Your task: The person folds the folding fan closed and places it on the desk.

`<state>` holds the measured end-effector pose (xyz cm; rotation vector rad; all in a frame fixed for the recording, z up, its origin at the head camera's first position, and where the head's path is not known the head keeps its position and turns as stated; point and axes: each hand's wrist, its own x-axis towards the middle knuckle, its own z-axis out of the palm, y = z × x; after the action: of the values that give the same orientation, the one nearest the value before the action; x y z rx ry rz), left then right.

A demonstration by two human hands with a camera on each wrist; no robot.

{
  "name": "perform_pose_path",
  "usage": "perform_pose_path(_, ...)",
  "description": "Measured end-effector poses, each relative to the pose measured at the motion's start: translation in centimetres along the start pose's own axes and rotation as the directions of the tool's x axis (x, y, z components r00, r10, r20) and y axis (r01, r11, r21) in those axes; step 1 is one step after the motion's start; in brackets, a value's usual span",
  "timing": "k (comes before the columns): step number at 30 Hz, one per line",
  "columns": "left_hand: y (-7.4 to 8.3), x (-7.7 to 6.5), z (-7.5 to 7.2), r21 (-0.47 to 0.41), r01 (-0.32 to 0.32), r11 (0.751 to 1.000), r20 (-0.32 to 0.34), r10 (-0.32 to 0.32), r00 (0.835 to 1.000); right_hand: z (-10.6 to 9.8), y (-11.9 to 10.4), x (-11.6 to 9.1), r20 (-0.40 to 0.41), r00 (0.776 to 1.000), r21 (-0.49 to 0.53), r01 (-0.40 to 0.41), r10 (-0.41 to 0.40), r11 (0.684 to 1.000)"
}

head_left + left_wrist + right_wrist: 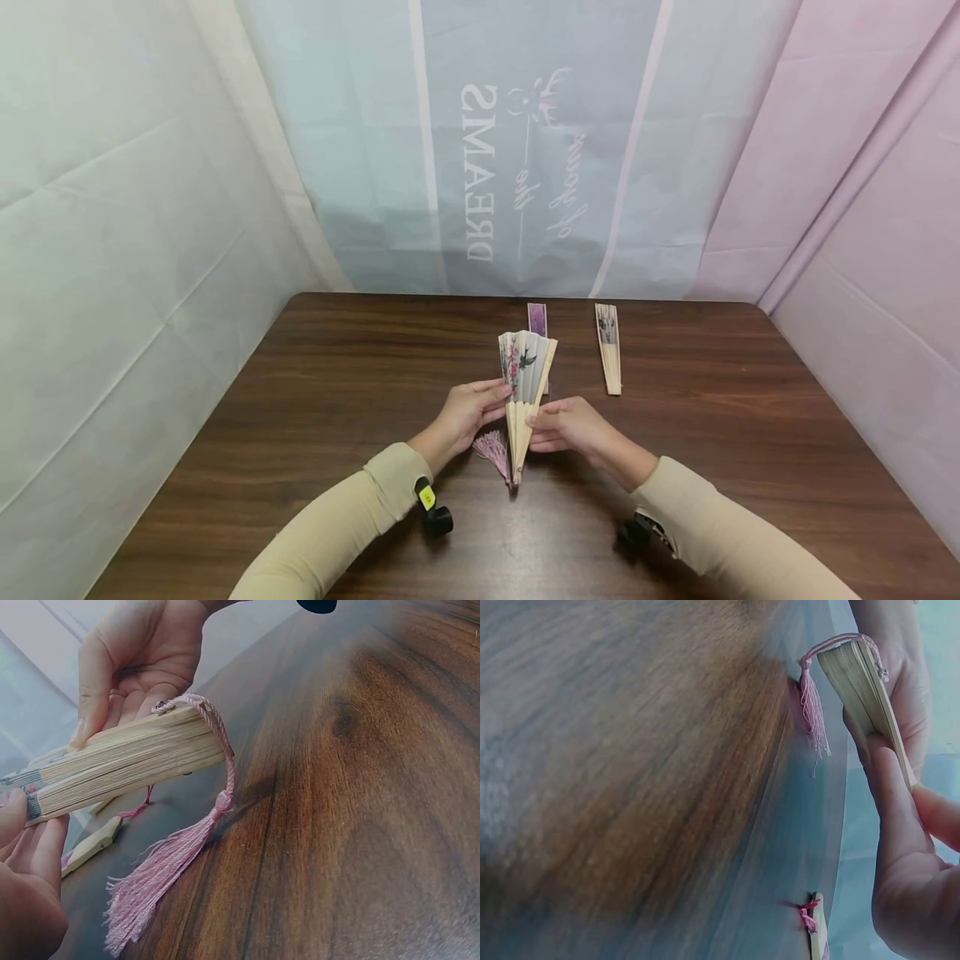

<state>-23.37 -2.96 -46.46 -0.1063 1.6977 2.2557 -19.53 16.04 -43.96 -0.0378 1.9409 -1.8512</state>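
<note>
A folding fan (522,371) with pale wooden ribs, a pink blossom pattern and a dark bird is partly spread above the table. My left hand (467,414) pinches its left edge, thumb on the front. On the right edge, lower down, my right hand (576,429) holds the ribs between thumb and fingers. A pink tassel (169,877) hangs by a cord from the narrow rib end, which points toward me. In the right wrist view the rib stack (862,682) shows edge-on between both hands.
Behind the held fan lies a purple folded fan (537,318), partly covered by it. Another folded fan (610,350) with a dark pattern lies farther right. Fabric curtains (360,167) stand behind and beside the brown wooden table (315,375).
</note>
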Motion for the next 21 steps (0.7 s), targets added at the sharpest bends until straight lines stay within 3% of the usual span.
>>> perform_pose_path(21, -0.52, 0.1, -0.17, 0.04, 0.008, 0.999, 0.007, -0.009, 1.0, 0.35, -0.3, 0.08, 0.032, 0.999, -0.038, -0.013, 0.014, 0.999)
